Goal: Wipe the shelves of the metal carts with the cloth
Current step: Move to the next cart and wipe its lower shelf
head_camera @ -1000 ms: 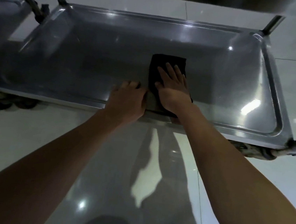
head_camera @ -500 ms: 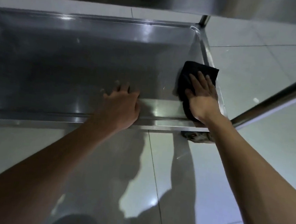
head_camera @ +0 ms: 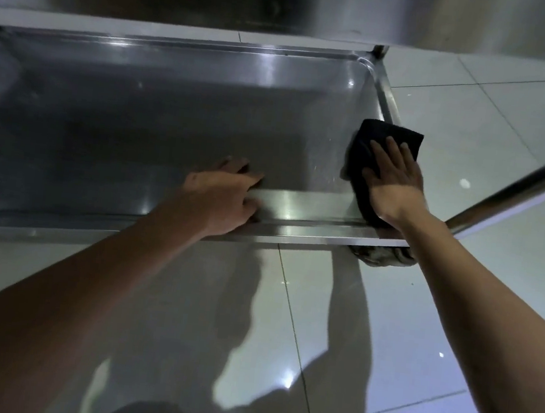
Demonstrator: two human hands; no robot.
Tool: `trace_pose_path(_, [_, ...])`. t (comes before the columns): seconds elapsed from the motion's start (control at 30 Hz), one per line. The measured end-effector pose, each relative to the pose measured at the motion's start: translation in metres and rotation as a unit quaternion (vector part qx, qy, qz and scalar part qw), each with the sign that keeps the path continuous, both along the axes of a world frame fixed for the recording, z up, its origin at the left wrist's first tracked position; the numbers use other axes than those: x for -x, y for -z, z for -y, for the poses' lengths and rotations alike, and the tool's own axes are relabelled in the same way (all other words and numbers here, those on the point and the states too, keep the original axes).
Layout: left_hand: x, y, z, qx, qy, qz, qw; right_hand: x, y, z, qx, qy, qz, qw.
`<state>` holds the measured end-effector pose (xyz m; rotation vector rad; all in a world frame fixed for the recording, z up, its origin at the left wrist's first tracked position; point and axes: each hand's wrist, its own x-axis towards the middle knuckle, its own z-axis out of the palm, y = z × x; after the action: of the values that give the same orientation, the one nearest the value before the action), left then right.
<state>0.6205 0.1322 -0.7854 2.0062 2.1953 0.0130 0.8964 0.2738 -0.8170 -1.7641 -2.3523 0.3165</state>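
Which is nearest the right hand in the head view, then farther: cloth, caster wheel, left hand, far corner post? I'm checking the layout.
1. cloth, under the right hand
2. caster wheel, below the near corner
3. left hand, on the near rim
4. far corner post, at the back

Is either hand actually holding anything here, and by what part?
Nothing is gripped. The right hand presses flat on the black cloth at the shelf's right rim; the left hand rests on the shelf front edge.

A black cloth [head_camera: 372,153] lies draped over the right rim of the shiny metal shelf [head_camera: 159,120] — a shallow, lipped tray.
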Motion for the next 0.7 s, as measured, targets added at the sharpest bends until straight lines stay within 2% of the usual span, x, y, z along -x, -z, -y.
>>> trace_pose_path(0.13, [0.018,-0.006,0.005,-0.006,-0.053,-0.004,0.999,0.021,0.001,-0.014,0.008,0.018,0.015,1.0])
trace_pose_path(0.23, [0.035,-0.005,0.018,-0.021,-0.095,0.009,0.995,0.056,0.005,-0.013,0.013,-0.024,0.024,0.999])
trace_pose_path(0.4, [0.044,-0.005,0.023,-0.024,-0.105,-0.015,0.994,0.157,0.003,0.007,0.023,-0.109,0.01,0.994])
trace_pose_path(0.57, [0.08,-0.003,0.04,-0.027,-0.099,0.017,0.995,0.239,-0.001,0.032,0.058,-0.201,-0.026,0.978])
trace_pose_path(0.7, [0.097,0.002,0.054,-0.027,-0.087,-0.036,0.995,0.28,-0.003,0.05,0.077,-0.25,-0.022,0.965])
